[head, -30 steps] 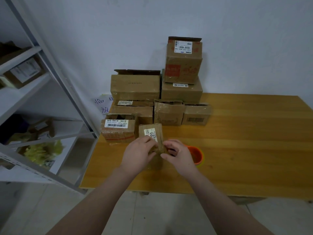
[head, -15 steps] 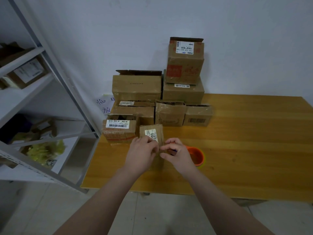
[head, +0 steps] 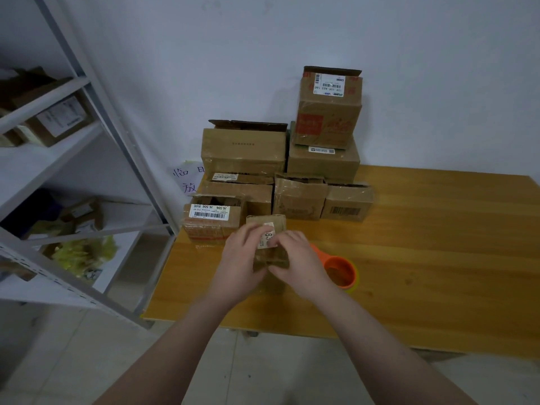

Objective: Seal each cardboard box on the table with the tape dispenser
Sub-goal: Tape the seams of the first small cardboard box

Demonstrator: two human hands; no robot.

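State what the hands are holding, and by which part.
Both hands hold the small cardboard box: the left hand grips its left side and top, the right hand its right side and top. The tape dispenser is in neither hand.

Eight tabletop boxes [head: 244, 147], one tape dispenser [head: 340, 271]

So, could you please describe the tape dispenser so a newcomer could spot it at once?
On the wooden table, find the right hand holding a small box. Just right of that hand lies the tape dispenser. It alone is round and orange; its neighbours are brown cardboard.
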